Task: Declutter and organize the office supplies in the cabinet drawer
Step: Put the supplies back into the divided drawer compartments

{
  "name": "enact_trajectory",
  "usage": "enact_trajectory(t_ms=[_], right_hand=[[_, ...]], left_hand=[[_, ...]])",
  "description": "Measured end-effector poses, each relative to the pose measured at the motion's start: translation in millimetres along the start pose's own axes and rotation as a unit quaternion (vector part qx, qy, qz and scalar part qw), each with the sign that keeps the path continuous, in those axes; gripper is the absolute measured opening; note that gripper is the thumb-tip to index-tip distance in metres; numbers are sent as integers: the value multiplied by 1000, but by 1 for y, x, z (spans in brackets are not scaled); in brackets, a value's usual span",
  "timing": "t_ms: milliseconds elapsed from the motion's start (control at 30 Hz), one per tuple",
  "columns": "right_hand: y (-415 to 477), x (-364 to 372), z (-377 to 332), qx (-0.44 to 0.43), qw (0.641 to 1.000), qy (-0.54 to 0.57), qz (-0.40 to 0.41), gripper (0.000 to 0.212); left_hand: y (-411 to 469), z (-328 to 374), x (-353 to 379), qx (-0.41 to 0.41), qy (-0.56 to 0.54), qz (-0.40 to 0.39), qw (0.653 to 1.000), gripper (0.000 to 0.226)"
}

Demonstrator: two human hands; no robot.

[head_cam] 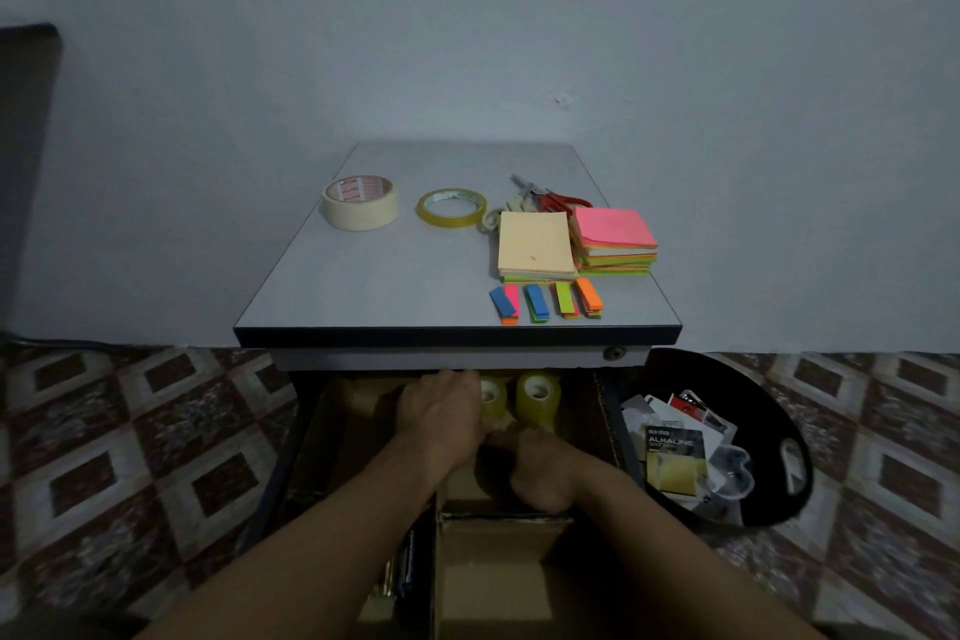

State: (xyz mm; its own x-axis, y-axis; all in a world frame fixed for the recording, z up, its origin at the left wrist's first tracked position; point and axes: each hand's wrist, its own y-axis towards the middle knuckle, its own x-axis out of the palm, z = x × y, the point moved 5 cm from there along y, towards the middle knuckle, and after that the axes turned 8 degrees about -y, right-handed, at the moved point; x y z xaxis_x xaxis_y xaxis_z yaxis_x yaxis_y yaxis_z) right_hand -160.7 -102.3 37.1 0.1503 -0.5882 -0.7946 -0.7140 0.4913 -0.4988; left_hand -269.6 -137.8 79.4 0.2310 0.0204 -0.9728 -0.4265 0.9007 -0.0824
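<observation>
The open drawer [306,463] below the cabinet top holds cardboard dividers [498,582] and two yellowish clear tape rolls [537,398] standing at the back. My left hand [441,418] reaches deep into the drawer, fingers curled beside the left roll. My right hand [540,470] is closed just in front of the rolls; what it grips is hidden. On the cabinet top [395,276] lie a masking tape roll [361,202], a thin clear tape ring [451,207], scissors [550,199], two sticky note pads [535,244] and several coloured flag strips [545,301].
A black bin [779,437] stands to the right of the drawer, holding torn packaging and an alkaline battery card [675,457]. Pens or dark items [402,566] lie in the drawer's left front section. Patterned floor tiles surround the cabinet. A wall rises behind it.
</observation>
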Motion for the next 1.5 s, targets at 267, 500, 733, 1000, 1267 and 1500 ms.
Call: enact_trajectory(t_ms=[267,500,733,1000,1267,1500], right_hand=[[0,-1,5,9,999,-30,8,62],[-5,-9,12,29,997,-63,24,52],[-7,-10,17,66,996,-44,34,36],[-13,-15,23,88,993,36,70,24],[-24,-23,20,82,990,67,92,25],[-40,-35,20,77,988,77,112,27]], left_hand=[[1,-4,0,17,-13,-39,999,33],[0,-1,-1,24,29,-9,999,31],[2,-1,-1,9,34,-13,999,25],[0,3,-2,17,64,0,998,24],[-4,-1,-4,33,0,-29,999,25],[-34,-7,-21,68,-109,-47,991,24]])
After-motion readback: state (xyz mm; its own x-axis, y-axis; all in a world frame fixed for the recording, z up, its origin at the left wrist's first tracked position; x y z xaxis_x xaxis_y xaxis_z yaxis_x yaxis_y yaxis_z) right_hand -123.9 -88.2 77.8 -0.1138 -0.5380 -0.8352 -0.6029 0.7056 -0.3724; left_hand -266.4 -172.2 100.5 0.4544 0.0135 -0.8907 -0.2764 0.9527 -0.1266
